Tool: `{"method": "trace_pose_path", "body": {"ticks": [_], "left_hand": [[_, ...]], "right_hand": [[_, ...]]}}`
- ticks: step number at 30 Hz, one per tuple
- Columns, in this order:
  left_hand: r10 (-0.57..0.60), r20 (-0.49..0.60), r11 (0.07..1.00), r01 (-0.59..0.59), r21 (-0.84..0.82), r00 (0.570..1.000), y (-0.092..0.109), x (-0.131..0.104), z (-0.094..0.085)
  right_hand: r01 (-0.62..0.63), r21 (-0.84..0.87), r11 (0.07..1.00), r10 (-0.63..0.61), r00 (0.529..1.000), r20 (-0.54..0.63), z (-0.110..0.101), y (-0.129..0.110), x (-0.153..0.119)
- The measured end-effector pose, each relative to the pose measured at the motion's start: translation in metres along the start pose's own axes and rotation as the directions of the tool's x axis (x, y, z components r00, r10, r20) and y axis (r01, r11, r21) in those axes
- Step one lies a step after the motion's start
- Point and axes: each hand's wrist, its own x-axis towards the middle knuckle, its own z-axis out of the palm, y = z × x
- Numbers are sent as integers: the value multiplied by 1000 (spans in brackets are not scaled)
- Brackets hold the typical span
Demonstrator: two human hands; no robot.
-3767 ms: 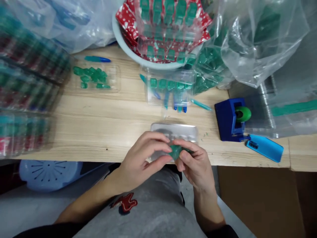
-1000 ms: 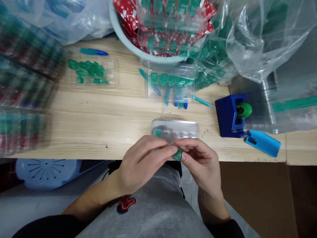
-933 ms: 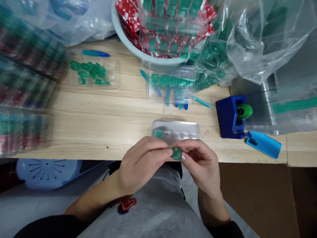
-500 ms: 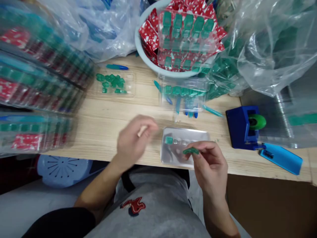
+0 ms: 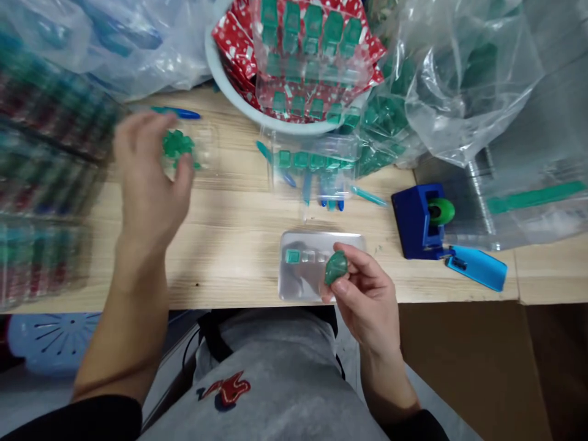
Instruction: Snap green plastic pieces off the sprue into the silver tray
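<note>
In the upper left of the frame, the left hand point(image 5: 149, 177) reaches over a pile of green pieces point(image 5: 178, 146) on the table point(image 5: 229, 226), fingers spread wide. Lower middle, the right hand point(image 5: 362, 294) pinches one green piece point(image 5: 335, 267) just over a clear tray point(image 5: 312, 266).

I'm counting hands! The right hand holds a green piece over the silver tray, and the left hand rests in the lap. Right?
Not quite. The left hand isn't in the lap; the head view shows it reaching to the loose green pieces on the table. The right hand does hold a green piece over the silver tray.
</note>
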Motion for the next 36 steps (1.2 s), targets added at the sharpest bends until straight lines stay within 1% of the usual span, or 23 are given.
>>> {"method": "trace_pose_path", "body": {"ticks": [1,2,3,4,6,7,9,11,12,14,16,18,20,22,23,25,27,29,30,32,33,34,36], "left_hand": [[44,8,998,-43,-43,999,16,-6,-5],[64,22,996,-62,-68,998,33,-12,-10],[73,4,986,-72,-147,997,50,-17,-15],[73,18,962,-66,-265,997,67,-22,-21],[54,91,881,-5,-473,994,98,-30,-32],[45,145,836,43,-548,988,110,-34,-37],[91,271,753,112,-649,958,130,-41,-47],[144,349,710,149,-689,926,142,-47,-52],[149,364,701,161,-695,920,146,-50,-54],[110,377,680,207,-703,920,152,-54,-54],[42,422,618,309,-723,905,157,-57,-53],[-4,499,528,425,-735,867,161,-59,-53],[-33,553,459,504,-732,832,165,-60,-52],[-67,592,402,564,-721,804,167,-60,-50],[-80,616,370,597,-712,784,167,-60,-49],[-71,659,318,643,-697,749,166,-59,-46],[-30,669,302,644,-703,743,162,-57,-45],[22,674,290,640,-711,739,157,-55,-43],[45,681,269,648,-713,731,155,-55,-43],[93,694,211,667,-714,714,153,-54,-42],[110,692,191,668,-719,713,152,-54,-42],[120,680,186,657,-731,723,152,-54,-42],[127,640,233,604,-762,758,154,-56,-43]], "right_hand": [[11,17,1000,-11,1000,0,2,0,-1],[22,34,999,-22,1000,10,3,-1,-1],[37,49,998,-38,999,24,5,-1,-2],[51,56,997,-53,998,36,6,-2,-2],[74,40,996,-76,996,46,9,-2,-3],[86,16,996,-86,995,40,9,-2,-4],[121,-60,991,-119,993,25,10,-2,-6],[187,-166,968,-186,982,20,8,-1,-9],[232,-224,947,-231,972,29,7,0,-10],[340,-334,879,-336,939,70,5,2,-12],[457,-433,777,-454,883,118,3,4,-13],[555,-523,647,-565,809,160,2,5,-13],[611,-598,519,-646,739,194,2,6,-12],[634,-637,438,-681,697,225,2,6,-12],[641,-642,420,-683,689,242,2,6,-13],[648,-628,431,-663,699,267,2,5,-13],[641,-592,488,-629,729,271,0,4,-14],[616,-544,569,-587,768,256,-3,1,-14],[605,-520,602,-567,783,255,-5,0,-14],[597,-485,639,-536,798,276,-8,-2,-14],[601,-476,642,-531,797,289,-10,-4,-14],[608,-474,637,-533,792,298,-11,-5,-14],[609,-476,634,-540,790,291,-12,-7,-14]]}}
